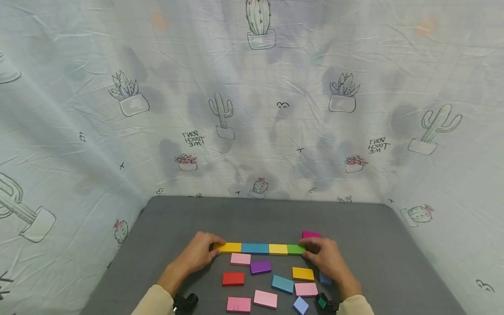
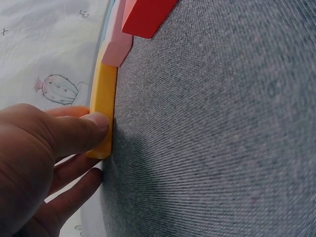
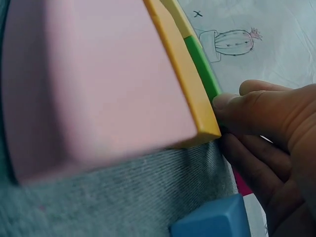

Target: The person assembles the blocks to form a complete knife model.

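Observation:
A straight row of flat blocks lies across the grey table. From left to right it runs orange-yellow block (image 1: 231, 248), blue block (image 1: 255, 248), yellow block (image 1: 278, 249) and green block (image 1: 295, 250), set end to end. My left hand (image 1: 197, 253) pinches the outer end of the orange-yellow block, thumb on the near side, as the left wrist view also shows (image 2: 102, 94). At the other end my right hand (image 1: 326, 258) grips the green block, its thumb on the near face. A magenta block (image 1: 311, 234) lies just behind the right fingers.
Nearer me lie loose blocks: a pink block (image 1: 240, 259) close to the row, a purple block (image 1: 260, 267), a red block (image 1: 233, 279), an orange block (image 1: 302, 274), a blue one (image 1: 282, 284) and several others. A cactus-print curtain (image 1: 267, 144) surrounds the table (image 1: 220, 214).

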The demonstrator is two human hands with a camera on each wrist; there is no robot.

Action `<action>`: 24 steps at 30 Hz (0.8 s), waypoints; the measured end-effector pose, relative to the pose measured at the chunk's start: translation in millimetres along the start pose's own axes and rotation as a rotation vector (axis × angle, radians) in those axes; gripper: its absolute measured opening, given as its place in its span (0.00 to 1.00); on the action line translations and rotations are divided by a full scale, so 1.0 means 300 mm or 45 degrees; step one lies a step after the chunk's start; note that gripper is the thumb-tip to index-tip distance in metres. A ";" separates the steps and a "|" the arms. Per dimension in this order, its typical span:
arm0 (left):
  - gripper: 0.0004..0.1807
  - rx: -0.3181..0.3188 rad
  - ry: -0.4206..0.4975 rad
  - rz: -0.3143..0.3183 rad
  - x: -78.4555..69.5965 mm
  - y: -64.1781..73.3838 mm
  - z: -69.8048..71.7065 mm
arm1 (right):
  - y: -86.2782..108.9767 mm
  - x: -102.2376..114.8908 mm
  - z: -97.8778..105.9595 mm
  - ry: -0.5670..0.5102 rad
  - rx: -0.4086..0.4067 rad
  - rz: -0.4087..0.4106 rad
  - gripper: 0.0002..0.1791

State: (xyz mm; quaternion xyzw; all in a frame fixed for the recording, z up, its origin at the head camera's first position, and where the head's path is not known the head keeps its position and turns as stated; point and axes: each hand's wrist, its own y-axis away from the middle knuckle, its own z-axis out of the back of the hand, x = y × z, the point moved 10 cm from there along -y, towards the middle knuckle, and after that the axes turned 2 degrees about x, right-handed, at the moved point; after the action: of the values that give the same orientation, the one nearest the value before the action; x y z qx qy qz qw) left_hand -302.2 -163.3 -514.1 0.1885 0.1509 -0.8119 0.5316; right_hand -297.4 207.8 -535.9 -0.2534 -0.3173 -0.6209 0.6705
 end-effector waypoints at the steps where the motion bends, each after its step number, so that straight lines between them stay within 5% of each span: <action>1: 0.14 -0.002 -0.009 -0.008 -0.001 0.001 0.001 | 0.000 0.002 0.000 0.008 0.001 0.004 0.17; 7: 0.14 0.013 -0.011 -0.004 0.008 -0.002 -0.005 | 0.001 0.026 0.032 0.064 -0.009 0.053 0.19; 14: 0.14 0.016 -0.008 0.001 0.008 -0.004 -0.009 | -0.014 0.053 0.157 0.051 -0.012 0.158 0.21; 24: 0.14 0.017 0.005 0.005 0.006 -0.001 -0.008 | -0.055 -0.033 0.244 -0.062 -0.050 0.210 0.22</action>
State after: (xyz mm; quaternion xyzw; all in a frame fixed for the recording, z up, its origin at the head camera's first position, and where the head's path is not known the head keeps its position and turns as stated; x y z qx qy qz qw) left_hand -302.7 -163.8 -517.1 0.1941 0.1462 -0.8115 0.5314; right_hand -322.2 266.6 -495.0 -0.3068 -0.2992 -0.5635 0.7063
